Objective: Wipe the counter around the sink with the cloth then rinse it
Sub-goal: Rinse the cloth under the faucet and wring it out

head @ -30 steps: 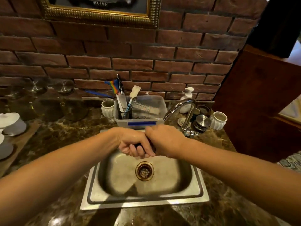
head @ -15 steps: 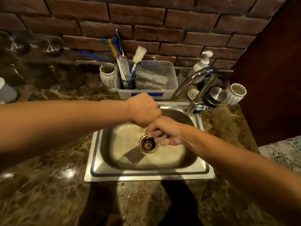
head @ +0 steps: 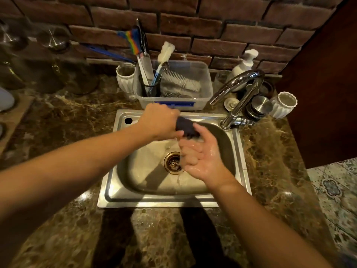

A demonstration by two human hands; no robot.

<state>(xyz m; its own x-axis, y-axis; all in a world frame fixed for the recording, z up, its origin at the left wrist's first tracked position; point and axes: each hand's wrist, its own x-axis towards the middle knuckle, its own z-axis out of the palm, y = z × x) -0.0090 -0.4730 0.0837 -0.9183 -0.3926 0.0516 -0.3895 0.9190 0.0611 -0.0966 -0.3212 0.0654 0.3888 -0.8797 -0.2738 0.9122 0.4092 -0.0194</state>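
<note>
Both arms are bare from the edge of the picture down to the hands; no sleeve, no cuff and no glove show on them. The wrists carry no watch, no band and no bracelet that I can see. The left hand point(head: 160, 120) shows its back side, smooth, with the knuckles rounded. The right hand point(head: 201, 153) shows its palm side, and the skin there is wet and shiny, with small bright reflections on the palm and on the fingers point(head: 190, 151). The fingers look short and rounded at the tips. No ring is visible on the fingers that show. The forearms look smooth, without marks.
</note>
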